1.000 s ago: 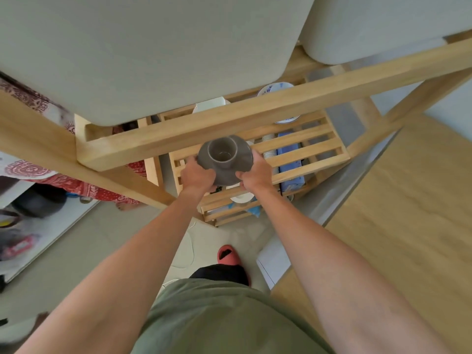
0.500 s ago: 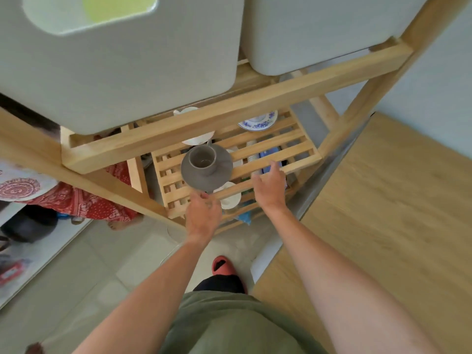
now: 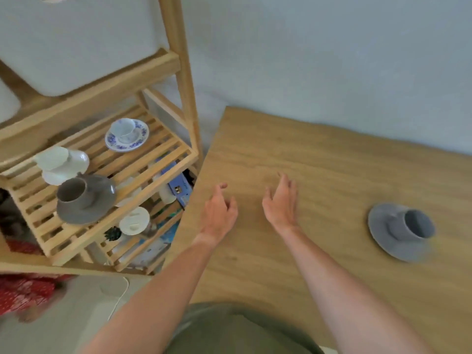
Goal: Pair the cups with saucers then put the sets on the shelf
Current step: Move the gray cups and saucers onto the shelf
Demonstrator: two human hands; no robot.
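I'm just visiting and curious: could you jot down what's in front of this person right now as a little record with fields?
shelf: wooden, slatted
sets on shelf: three, namely dark grey set, white set, blue-flowered set
table: wooden, right of shelf
set on table: one grey set, cup on its saucer
left hand: open, holding nothing, over table edge
right hand: open, holding nothing, over table
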